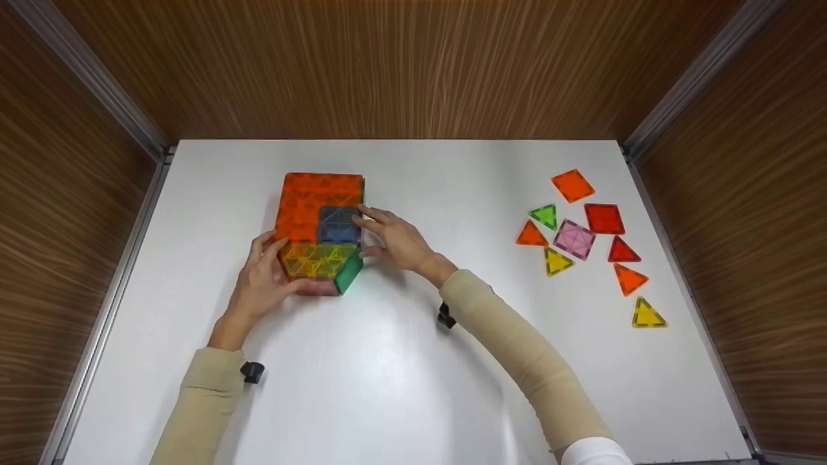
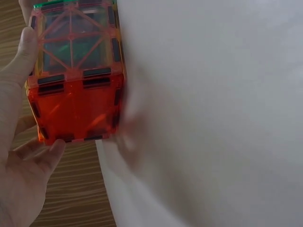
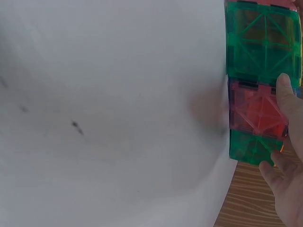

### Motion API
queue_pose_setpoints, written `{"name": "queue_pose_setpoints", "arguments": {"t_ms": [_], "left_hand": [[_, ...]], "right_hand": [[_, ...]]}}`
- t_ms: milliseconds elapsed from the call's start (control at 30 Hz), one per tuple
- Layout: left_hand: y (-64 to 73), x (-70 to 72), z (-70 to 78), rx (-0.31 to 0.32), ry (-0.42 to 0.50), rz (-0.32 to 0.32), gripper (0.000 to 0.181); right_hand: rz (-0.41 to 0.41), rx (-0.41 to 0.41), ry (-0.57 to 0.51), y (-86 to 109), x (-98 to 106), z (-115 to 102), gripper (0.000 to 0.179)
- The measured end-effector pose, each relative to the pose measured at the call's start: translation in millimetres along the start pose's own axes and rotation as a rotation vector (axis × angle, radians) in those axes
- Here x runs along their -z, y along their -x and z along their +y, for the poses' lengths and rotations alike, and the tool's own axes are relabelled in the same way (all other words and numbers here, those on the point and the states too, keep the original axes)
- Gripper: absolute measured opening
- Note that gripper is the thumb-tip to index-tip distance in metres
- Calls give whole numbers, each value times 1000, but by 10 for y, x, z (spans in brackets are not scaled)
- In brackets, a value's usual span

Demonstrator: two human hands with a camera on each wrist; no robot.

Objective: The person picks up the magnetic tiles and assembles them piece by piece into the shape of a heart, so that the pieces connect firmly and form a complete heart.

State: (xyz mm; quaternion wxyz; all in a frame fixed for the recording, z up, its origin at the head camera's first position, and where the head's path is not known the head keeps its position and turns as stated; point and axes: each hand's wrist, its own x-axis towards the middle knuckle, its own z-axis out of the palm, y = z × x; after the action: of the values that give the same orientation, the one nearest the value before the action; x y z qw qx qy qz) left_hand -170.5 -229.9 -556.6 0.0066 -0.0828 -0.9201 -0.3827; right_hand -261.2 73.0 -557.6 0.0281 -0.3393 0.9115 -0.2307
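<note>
On the left of the white table stands a box of translucent magnetic tiles (image 1: 316,194). Orange tiles cover most of its top, a blue square tile (image 1: 337,226) lies at the right, and yellow triangles (image 1: 313,259) fill the angled front end. My left hand (image 1: 260,281) holds the front left corner, thumb at the pink front wall (image 2: 73,40) and fingers along the orange left wall (image 2: 75,111). With fairly straight fingers, my right hand (image 1: 402,242) touches the blue tile's right edge, its thumb against the side wall of green (image 3: 262,45) and pink tiles.
Loose magnetic tiles lie at the table's right: a pink square (image 1: 574,239), a red square (image 1: 605,219), an orange square (image 1: 573,185) and several triangles, among them a yellow one (image 1: 647,314). Wood-grain panels (image 1: 400,71) enclose the table at the back and sides.
</note>
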Motion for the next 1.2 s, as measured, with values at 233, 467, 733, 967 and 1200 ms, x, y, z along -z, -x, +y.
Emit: {"name": "queue_pose_setpoints", "arguments": {"t_ms": [233, 467, 733, 967, 1200], "left_hand": [[-145, 130, -67, -37, 28, -64, 97], [-165, 129, -21, -22, -20, -70, 104], [58, -277, 420, 58, -141, 114, 114], [27, -361, 487, 66, -176, 149, 102], [-97, -173, 333, 66, -115, 17, 102]], "right_hand": [[90, -22, 34, 75, -38, -69, 69], [119, 1, 54, 75, -23, -61, 68], [-24, -80, 85, -130, 141, 111, 86], [-44, -89, 47, -161, 146, 180, 80], [54, -68, 84, -27, 130, 204, 69]]}}
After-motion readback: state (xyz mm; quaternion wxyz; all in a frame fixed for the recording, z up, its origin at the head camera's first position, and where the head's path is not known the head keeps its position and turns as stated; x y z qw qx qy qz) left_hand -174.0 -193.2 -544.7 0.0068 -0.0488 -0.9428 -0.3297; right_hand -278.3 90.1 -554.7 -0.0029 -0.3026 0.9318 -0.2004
